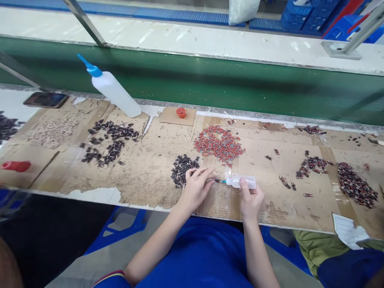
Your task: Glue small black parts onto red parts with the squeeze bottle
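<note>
My left hand pinches a tiny dark part between thumb and fingertips, just above the cardboard-covered bench. My right hand grips a small clear squeeze bottle lying sideways, its blue tip almost touching that part. A heap of dark small parts lies just left of my left hand. A heap of red-and-white small parts lies right behind both hands.
A large white squeeze bottle with a blue nozzle leans at the back left. A red cap sits on a cardboard scrap. More part heaps lie left and right. A phone and a green conveyor belt are behind. Another person's clothing shows at the right.
</note>
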The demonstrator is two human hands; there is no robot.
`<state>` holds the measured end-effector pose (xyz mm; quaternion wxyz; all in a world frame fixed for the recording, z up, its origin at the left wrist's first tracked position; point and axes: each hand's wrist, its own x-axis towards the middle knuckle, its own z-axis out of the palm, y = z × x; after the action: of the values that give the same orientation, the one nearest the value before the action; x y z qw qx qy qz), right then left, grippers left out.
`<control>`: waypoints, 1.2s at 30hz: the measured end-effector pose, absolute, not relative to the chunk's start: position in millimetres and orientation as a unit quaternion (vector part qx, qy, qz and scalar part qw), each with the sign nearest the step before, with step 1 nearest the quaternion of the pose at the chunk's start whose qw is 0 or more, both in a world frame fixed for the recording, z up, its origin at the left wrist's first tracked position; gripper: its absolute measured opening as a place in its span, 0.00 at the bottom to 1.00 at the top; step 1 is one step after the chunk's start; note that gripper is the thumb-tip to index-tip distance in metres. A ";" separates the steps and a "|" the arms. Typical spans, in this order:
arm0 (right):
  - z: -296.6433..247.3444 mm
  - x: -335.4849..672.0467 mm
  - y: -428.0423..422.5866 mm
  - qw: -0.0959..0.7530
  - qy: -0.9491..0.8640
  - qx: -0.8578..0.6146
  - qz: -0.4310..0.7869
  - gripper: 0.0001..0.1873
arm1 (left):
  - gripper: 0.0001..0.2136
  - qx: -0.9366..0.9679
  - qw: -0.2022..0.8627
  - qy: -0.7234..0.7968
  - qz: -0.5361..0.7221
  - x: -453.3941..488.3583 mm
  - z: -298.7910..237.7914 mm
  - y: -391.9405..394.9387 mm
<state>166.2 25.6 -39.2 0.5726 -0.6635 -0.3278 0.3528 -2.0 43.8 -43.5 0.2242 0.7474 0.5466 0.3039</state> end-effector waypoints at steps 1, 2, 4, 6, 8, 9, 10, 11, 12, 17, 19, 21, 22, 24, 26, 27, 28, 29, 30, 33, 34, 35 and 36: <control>-39.6 166.3 25.4 0.568 -0.335 -0.666 0.349 0.20 | 0.17 0.742 0.232 0.550 0.305 -1.9 -43.6 44.0; -40.0 166.2 25.3 0.564 -0.343 -0.668 0.345 0.20 | 0.17 0.738 0.238 0.553 0.306 -1.8 -43.7 44.3; -40.8 165.8 25.3 0.556 -0.356 -0.670 0.339 0.20 | 0.15 0.732 0.245 0.556 0.309 -1.6 -44.3 44.8; -41.4 165.2 25.7 0.552 -0.362 -0.671 0.338 0.20 | 0.13 0.729 0.247 0.555 0.315 -1.7 -45.1 45.3; -41.8 164.8 26.1 0.551 -0.362 -0.671 0.338 0.20 | 0.12 0.728 0.247 0.554 0.320 -1.7 -45.7 45.7; -41.9 164.7 26.2 0.550 -0.362 -0.672 0.339 0.20 | 0.12 0.727 0.247 0.554 0.322 -1.7 -45.8 45.9; -41.9 164.6 26.3 0.548 -0.363 -0.672 0.341 0.20 | 0.11 0.726 0.246 0.555 0.322 -1.7 -45.7 45.9; -41.8 164.6 26.3 0.546 -0.364 -0.672 0.342 0.20 | 0.10 0.726 0.245 0.556 0.321 -1.5 -45.4 45.8; -41.5 164.7 26.3 0.544 -0.365 -0.673 0.344 0.20 | 0.08 0.726 0.244 0.558 0.320 -1.4 -45.0 45.6; -40.2 165.0 25.4 0.547 -0.358 -0.678 0.335 0.19 | 0.06 0.722 0.244 0.565 0.317 -0.5 -42.6 43.7; -40.7 165.3 24.9 0.555 -0.347 -0.680 0.328 0.18 | 0.06 0.722 0.243 0.567 0.313 -0.3 -42.3 43.2; -41.6 165.7 24.8 0.564 -0.337 -0.680 0.326 0.18 | 0.05 0.724 0.238 0.569 0.310 -0.2 -42.6 43.1; -42.0 166.0 24.8 0.567 -0.334 -0.678 0.327 0.18 | 0.05 0.725 0.233 0.570 0.309 0.0 -42.9 43.1; -42.6 166.5 25.2 0.565 -0.337 -0.674 0.337 0.19 | 0.05 0.728 0.226 0.570 0.308 0.3 -43.4 43.0; -42.4 166.6 25.8 0.557 -0.344 -0.671 0.349 0.19 | 0.06 0.731 0.220 0.569 0.305 0.6 -43.6 42.8; -42.1 166.4 26.0 0.553 -0.347 -0.671 0.353 0.19 | 0.06 0.733 0.217 0.569 0.302 0.7 -43.6 42.7; -41.6 166.0 26.3 0.549 -0.349 -0.671 0.356 0.19 | 0.06 0.735 0.214 0.570 0.299 0.7 -43.4 42.5; -41.0 165.5 26.4 0.547 -0.350 -0.671 0.358 0.18 | 0.06 0.736 0.212 0.570 0.296 0.8 -43.2 42.4; -40.4 164.9 26.5 0.546 -0.350 -0.671 0.359 0.18 | 0.06 0.738 0.209 0.571 0.294 0.7 -42.8 42.3; -39.4 162.7 26.6 0.551 -0.347 -0.675 0.346 0.18 | 0.06 0.740 0.206 0.570 0.290 0.7 -41.9 42.2; -39.8 162.3 26.5 0.555 -0.345 -0.676 0.341 0.18 | 0.05 0.741 0.208 0.570 0.289 0.7 -41.7 42.1; -40.5 162.1 26.3 0.559 -0.341 -0.677 0.336 0.18 | 0.05 0.740 0.210 0.570 0.288 0.9 -41.6 42.0; -41.6 162.3 26.1 0.564 -0.337 -0.676 0.333 0.18 | 0.05 0.739 0.212 0.571 0.287 1.1 -41.5 41.8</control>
<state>162.3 26.1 -41.6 0.5643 -0.6760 -0.3367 0.3334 1.1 41.8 -41.5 0.2121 0.7390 0.5713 0.2871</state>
